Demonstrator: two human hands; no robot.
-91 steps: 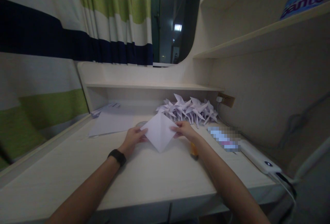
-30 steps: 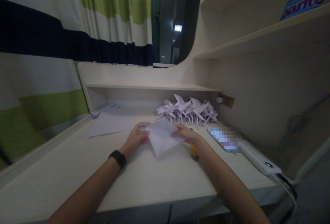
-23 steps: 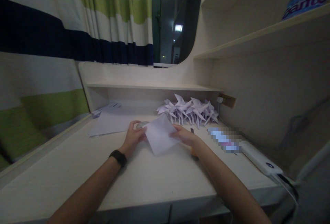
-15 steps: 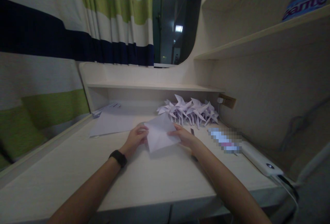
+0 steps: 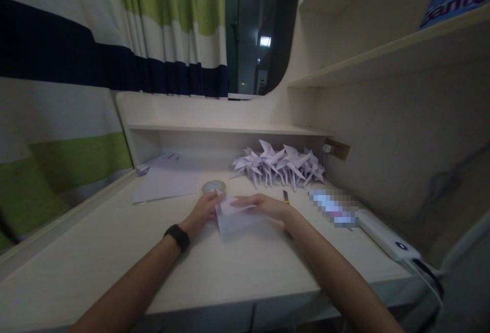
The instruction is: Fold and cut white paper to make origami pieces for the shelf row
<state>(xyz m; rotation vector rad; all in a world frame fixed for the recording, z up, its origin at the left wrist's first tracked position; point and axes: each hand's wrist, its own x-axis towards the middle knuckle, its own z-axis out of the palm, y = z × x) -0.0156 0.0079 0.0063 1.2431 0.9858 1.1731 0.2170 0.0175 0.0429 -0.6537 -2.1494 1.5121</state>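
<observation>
A folded white paper (image 5: 231, 219) lies on the pale desk (image 5: 214, 271) between my hands. My left hand (image 5: 202, 210), with a black band on its wrist, pinches the paper's left edge. My right hand (image 5: 262, 206) lies flat across the top of the paper and presses it down, fingers pointing left. Just behind my left hand stands a small round roll of clear tape (image 5: 214, 187). A heap of folded white paper cranes (image 5: 279, 165) sits at the back of the desk under the low shelf.
Loose white sheets (image 5: 166, 180) lie at the back left. A small yellow-handled cutter (image 5: 286, 197) lies by my right wrist, a blurred phone (image 5: 332, 206) and a white power bank (image 5: 386, 235) with cables to the right. Striped curtain (image 5: 76, 67) on the left, wall shelves on the right.
The paper was held up as a diamond between both hands; it has been folded smaller and lowered onto the desk, and my right hand now lies flat on it.
</observation>
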